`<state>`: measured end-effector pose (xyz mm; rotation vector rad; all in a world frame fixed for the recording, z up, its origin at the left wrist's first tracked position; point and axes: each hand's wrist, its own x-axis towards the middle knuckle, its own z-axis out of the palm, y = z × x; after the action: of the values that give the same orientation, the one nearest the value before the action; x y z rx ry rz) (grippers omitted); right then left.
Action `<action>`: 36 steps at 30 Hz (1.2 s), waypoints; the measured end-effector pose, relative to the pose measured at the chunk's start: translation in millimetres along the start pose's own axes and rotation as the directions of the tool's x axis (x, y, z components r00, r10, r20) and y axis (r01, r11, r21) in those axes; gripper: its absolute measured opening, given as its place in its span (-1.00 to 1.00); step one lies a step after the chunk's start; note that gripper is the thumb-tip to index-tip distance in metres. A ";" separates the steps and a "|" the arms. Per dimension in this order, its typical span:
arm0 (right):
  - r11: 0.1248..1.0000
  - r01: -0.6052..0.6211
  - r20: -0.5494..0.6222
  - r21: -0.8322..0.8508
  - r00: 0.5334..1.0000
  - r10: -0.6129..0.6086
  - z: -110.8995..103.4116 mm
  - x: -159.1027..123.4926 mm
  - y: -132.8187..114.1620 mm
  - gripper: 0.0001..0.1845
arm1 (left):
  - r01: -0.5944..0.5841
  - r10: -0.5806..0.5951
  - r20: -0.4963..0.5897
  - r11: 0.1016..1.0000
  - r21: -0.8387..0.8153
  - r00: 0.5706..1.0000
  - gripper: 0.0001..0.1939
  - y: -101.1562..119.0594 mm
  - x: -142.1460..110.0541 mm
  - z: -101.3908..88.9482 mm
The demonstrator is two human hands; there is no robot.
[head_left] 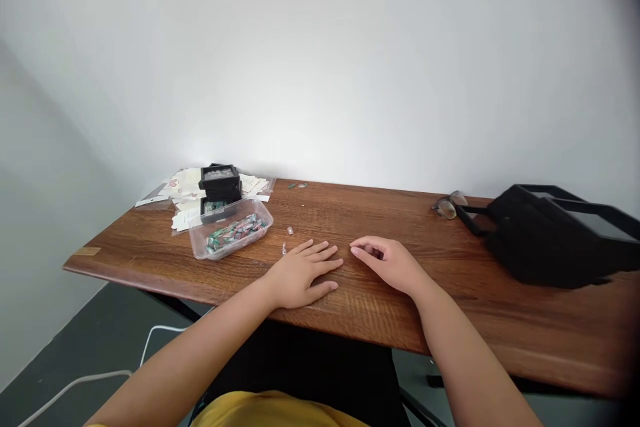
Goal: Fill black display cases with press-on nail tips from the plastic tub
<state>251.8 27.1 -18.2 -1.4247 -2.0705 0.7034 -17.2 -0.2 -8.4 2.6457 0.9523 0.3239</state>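
My left hand (299,277) lies flat on the wooden table (400,307), palm down, its fingers spread and holding nothing. To its right, my right hand (387,261) rests on the tabletop, thumb and index fingertips close together and the other fingers curled under. Whatever may be between those fingertips is too small or hidden to make out. Just beyond my left hand are a small clear piece (285,249) and a second small pale piece (290,231). A clear plastic tub (200,245) holding many small green and red wrapped pieces (235,233) stands to the left.
Black boxes (220,180) with clear tops sit among papers (185,187) at the back left. Two small green pieces (303,185) lie by the wall. Glasses (445,207) and a large black bag-like object (545,240) occupy the right. White cables (85,380) run below the table.
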 end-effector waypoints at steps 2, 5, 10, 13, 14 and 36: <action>1.000 0.020 -0.026 0.001 0.999 -0.020 3.1 0.7 4.8 -0.58 | 0.018 -0.018 -0.010 1.000 0.007 1.000 -0.43 2.7 -3.7 -0.4; 0.999 0.048 -0.055 -0.013 0.997 -0.049 8.4 -0.8 10.7 -0.64 | 0.050 -0.050 -0.030 0.999 0.011 0.998 -0.45 6.2 -10.7 0.4; 0.997 0.053 -0.119 -0.050 0.991 -0.059 15.4 -8.9 17.7 -0.72 | 0.081 -0.080 -0.067 0.997 0.011 0.995 -0.46 10.2 -23.6 4.0; 0.997 0.053 -0.158 -0.059 0.985 -0.062 16.6 -10.8 21.3 -0.72 | 0.082 -0.080 -0.068 0.997 0.015 0.994 -0.46 9.6 -26.2 4.3; 0.997 0.055 -0.169 -0.058 0.983 -0.064 16.7 -10.4 22.6 -0.71 | 0.081 -0.080 -0.064 0.997 0.017 0.995 -0.47 8.6 -25.4 4.0; 0.999 -0.016 -0.336 -0.030 0.942 0.005 17.3 -1.5 41.6 -0.68 | 0.394 -0.342 -0.290 0.907 0.148 0.894 -0.38 2.3 -8.1 15.0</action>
<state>268.4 36.5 -59.1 -1.4594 -1.8161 0.3972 -17.3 -10.3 -22.3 2.5569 1.6264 0.5112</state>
